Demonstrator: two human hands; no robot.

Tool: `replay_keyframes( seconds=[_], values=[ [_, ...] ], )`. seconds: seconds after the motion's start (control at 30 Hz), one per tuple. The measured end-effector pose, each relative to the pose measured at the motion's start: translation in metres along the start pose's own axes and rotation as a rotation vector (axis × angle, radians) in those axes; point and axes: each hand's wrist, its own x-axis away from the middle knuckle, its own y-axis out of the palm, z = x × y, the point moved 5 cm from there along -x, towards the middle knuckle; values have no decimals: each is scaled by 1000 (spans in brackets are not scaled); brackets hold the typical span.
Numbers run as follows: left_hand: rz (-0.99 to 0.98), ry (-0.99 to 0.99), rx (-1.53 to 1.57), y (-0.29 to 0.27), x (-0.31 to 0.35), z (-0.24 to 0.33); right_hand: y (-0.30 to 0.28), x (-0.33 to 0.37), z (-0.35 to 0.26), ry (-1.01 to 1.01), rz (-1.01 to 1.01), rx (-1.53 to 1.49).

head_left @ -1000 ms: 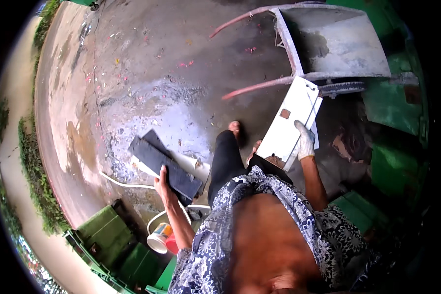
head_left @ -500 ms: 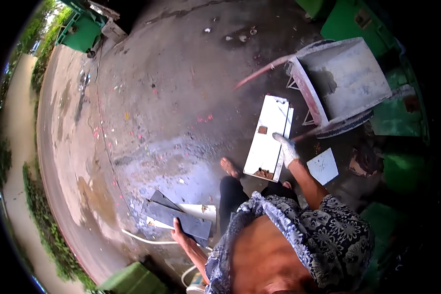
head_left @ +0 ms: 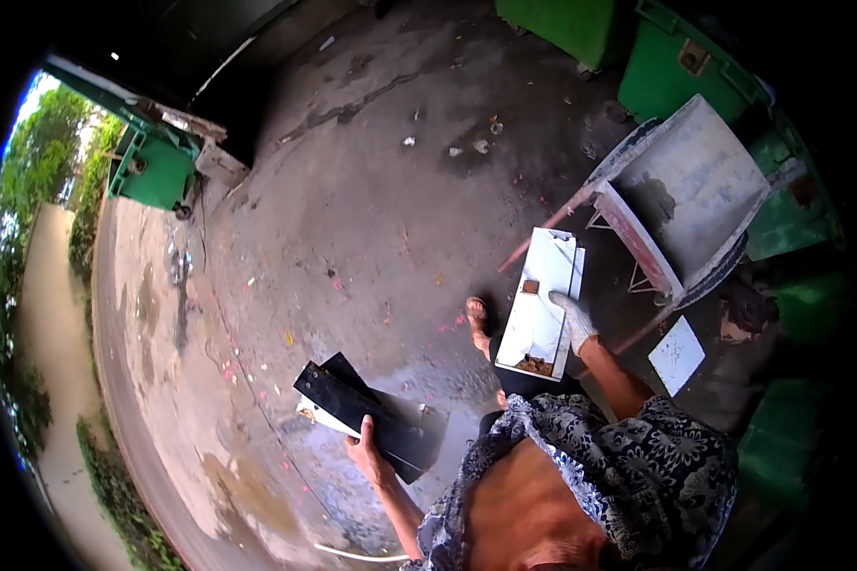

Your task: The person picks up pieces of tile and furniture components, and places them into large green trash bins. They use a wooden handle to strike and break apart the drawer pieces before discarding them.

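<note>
My left hand (head_left: pixel 371 457), bare, grips a stack of flat panels at its near edge, thumb on top. Uppermost are dark, long panels (head_left: pixel 405 440), fanned a little apart, with a white board (head_left: pixel 328 417) partly hidden beneath. On my right hand (head_left: pixel 573 322) is a whitish glove. It grips the right side of a long white panel (head_left: pixel 531 324), which has a small brown square and a crumbly brown patch at its near end. A second white strip lies along that panel's right edge. Both loads are held clear of each other, at either side of my legs.
A worn wheelbarrow (head_left: pixel 705 181) stands right of the white panel, its reddish handles toward me. Near it lies a white square piece (head_left: pixel 677 356). Green bins (head_left: pixel 676 71) line the right, another green bin (head_left: pixel 152 171) stands far left. A white pipe (head_left: pixel 357 554) lies near left.
The view has shifted, so the wheelbarrow and square piece appear lower and farther right. My feet have moved. The left-hand stack has tilted and come up; both hands keep their hold.
</note>
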Motion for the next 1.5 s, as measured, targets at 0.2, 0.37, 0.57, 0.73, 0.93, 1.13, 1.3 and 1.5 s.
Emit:
replay_keyframes(
  seconds=[0.2, 0.37, 0.57, 0.73, 0.93, 1.13, 1.3, 1.5],
  values=[
    [-119, 35, -115, 105, -144, 61, 39, -129, -30, 16, 96, -15],
    [-110, 3, -105, 140, -261, 94, 121, -203, -65, -95, 250, 41],
    [-176, 51, -226, 221, -366, 144, 185, -257, -109, -149, 481, 46],
    [-164, -44, -317, 327, -443, 176, 228, -320, -150, -68, 625, 28],
    [-271, -19, -644, 494, -543, 219, 235, -413, -182, -107, 534, -176],
    [-666, 282, -307, 706, -603, 284, 228, -472, -239, -343, 548, -286],
    [-784, 111, -255, 905, -588, 370, 238, -496, -335, -488, 756, -333],
    [-1004, 77, 31, 1112, -542, 423, 208, -581, -474, -731, 790, -264]
  ],
)
